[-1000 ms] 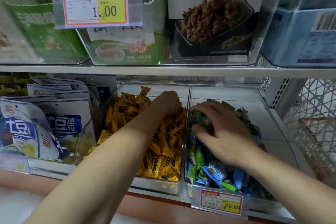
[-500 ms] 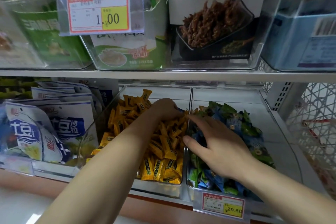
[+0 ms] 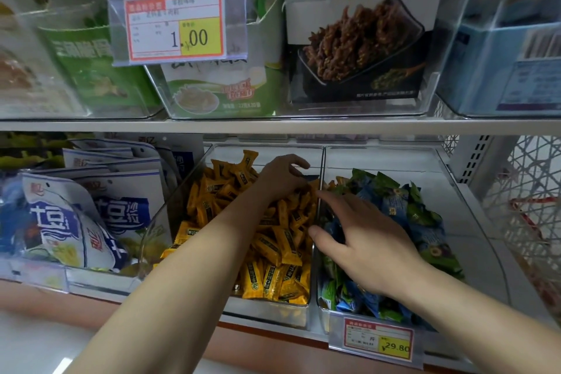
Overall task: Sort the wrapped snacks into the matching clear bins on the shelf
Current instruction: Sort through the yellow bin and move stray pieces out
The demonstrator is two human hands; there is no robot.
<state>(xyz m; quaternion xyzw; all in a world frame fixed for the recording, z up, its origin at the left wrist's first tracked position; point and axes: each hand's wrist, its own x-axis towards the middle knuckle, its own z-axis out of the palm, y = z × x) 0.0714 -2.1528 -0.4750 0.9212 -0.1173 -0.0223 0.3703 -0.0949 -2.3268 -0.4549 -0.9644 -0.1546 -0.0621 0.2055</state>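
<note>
Yellow-and-red paper price tag [image 3: 378,340] reading 29.80 is clipped nearest, on the front of the right-hand clear plastic bin [image 3: 382,161]. That bin is heaped with small blue and green wrapped snacks [image 3: 403,209]. The right grip [image 3: 367,243] is laid over the pile just beside the divider, fingers spread and fairly straight, thumb out, nothing held as far as can be seen.

Next door, the middle clear plastic bin [image 3: 267,310] is packed with little yellow wrapped snacks [image 3: 273,255]. The left grip [image 3: 280,176] is reached to the back of that heap with its fingers curled down like a claw. Whether a piece is pinched underneath can't be told, since it's hidden by the fingers. A few yellow-orange wrappers [image 3: 336,184] seem to be sat on the blue-green side, right against the divider, though it's a bit blurry there.

So the step in hand is probably stray-picking along the divider. Next, any odd-coloured pieces would need to be pinched one at a time and dropped over the wall without more being dragged across.

Off to the left, white-and-blue foil pouches [image 3: 91,215] are stacked, and on the shelf above a black carton with a brown snack photo [image 3: 355,45] is parked.
</note>
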